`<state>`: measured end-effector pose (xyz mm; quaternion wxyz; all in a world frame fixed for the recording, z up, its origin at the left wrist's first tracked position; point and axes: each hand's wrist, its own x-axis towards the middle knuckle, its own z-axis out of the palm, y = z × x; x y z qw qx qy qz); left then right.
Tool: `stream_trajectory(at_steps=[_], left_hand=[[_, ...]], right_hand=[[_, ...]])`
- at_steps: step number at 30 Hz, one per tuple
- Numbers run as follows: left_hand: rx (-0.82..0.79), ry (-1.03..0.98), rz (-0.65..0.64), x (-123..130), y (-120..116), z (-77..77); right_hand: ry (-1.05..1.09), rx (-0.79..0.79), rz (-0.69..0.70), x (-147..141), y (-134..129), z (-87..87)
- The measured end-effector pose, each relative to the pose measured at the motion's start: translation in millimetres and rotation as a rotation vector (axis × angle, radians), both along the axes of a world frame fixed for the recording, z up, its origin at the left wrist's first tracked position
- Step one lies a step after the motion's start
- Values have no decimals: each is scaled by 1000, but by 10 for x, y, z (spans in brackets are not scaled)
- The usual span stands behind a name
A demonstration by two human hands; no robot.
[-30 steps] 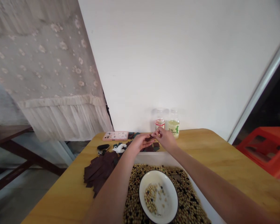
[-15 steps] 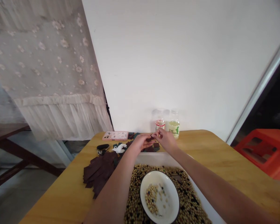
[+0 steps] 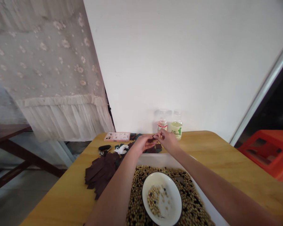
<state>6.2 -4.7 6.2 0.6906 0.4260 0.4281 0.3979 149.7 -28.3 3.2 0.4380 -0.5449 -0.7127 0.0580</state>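
Both hands meet over the far edge of a white tray. Between the fingers of my left hand is a small dark maroon piece, perhaps cloth or leather. The fingertips of my right hand pinch at the same piece from the other side. Beans, pale and black, fill the tray, and a white dark-rimmed bowl rests on them with some beans inside. Left of my left forearm lies a heap of flat maroon pieces. More maroon and green pieces lie below the hands.
A pink-cased phone, dark keys or a fob and crumpled white tissue lie at the table's left side. Two jars, one red-labelled and one green-labelled, stand against the wall. An orange stool is at right.
The view has shifted very slightly. Both hands stay in the same place, fingers together on the small maroon piece.
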Motion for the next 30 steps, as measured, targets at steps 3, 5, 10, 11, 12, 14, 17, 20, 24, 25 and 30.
stream_trajectory(at_steps=[3, 5, 10, 11, 12, 14, 17, 20, 24, 25, 30], left_hand=[[-5, 14, -17, -1, -3, -1], [-4, 15, -23, -1, -6, 2], [-4, -2, -5, -2, -6, 12], [-7, -2, 6, -2, -5, 14], [-11, -1, 16, -1, -4, 16], [-18, 0, 26, 1, -5, 21], [-20, -4, 23, 4, -11, 29], [-23, -7, 20, 5, -19, 33], [-16, -7, -7, 4, -22, 26], [-12, -8, -12, 3, -21, 22], [5, -15, -14, -3, -11, -1]], right_hand=[[6, -6, 7, 2, -3, 9], [7, -9, -5, 6, 0, 14], [51, -15, -20, 34, 26, 9], [59, -15, -19, 39, 30, 7], [64, -13, -19, 41, 33, 5], [60, -11, -13, 37, 31, 4], [27, -12, 2, 12, 12, 13], [-6, -9, 0, -9, -8, 23], [-7, -9, -32, -1, 1, 15], [-4, -10, -43, 5, 9, 9], [31, -19, -48, 31, 50, -31]])
